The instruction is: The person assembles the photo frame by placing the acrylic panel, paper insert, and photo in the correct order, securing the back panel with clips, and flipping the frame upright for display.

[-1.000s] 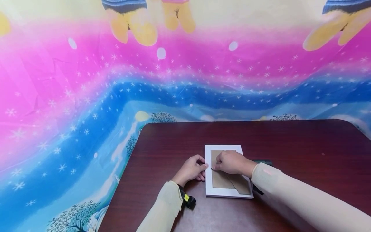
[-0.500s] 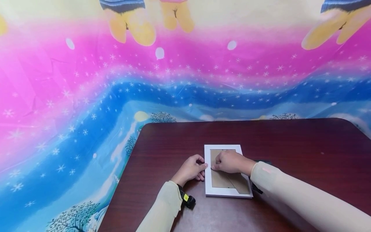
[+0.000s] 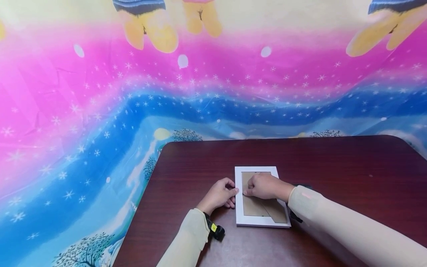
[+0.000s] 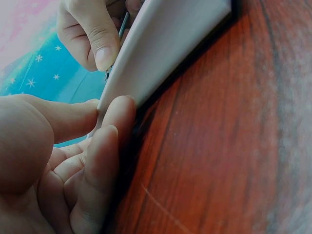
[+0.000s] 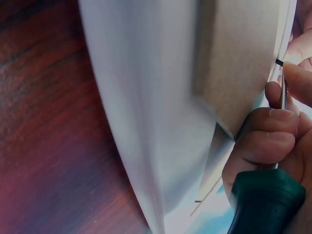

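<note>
A white picture frame (image 3: 239,207) lies face down, its brown backing board (image 3: 257,208) showing, with an angled stand flap on it. My left hand (image 3: 218,194) pinches the frame's left edge between thumb and fingers; in the left wrist view the thumb (image 4: 73,117) rests on the rim. My right hand (image 3: 268,186) is over the backing and grips a screwdriver (image 5: 265,200) with a dark green handle. Its thin metal shaft runs between the fingers, and the tip is at a small black tab (image 5: 279,62) on the frame's inner left edge.
The dark red-brown wooden table (image 3: 327,159) extends around the frame. Behind it hangs a cloth backdrop (image 3: 207,89) printed with snowflakes. A black wrist camera (image 3: 217,231) is strapped to the left wrist. Another small black tab (image 5: 198,201) shows on the frame in the right wrist view.
</note>
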Tool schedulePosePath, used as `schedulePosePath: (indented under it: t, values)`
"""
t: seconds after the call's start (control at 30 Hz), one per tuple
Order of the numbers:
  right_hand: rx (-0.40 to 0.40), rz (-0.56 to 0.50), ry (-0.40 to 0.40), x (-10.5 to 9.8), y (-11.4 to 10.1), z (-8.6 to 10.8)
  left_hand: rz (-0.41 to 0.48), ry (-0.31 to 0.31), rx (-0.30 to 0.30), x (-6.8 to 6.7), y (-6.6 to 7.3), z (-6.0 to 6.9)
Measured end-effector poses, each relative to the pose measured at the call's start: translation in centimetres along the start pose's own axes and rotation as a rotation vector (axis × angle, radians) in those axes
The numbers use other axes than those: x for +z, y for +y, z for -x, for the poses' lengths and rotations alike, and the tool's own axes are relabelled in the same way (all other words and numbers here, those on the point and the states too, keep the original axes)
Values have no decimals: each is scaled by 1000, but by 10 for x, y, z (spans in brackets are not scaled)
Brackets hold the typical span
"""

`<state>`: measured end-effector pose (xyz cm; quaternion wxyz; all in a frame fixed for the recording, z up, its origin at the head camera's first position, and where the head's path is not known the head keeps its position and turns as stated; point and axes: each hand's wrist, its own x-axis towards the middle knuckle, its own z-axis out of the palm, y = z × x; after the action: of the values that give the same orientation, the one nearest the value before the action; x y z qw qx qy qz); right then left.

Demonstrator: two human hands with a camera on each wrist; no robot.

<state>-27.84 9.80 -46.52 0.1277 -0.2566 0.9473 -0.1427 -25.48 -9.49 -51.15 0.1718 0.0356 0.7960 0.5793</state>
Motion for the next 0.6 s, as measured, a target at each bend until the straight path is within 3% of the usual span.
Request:
schedulePosePath:
  t: [0.6]
  values:
    - [-14, 3, -6, -3, 0, 1, -13, 4, -9, 0, 2, 1]
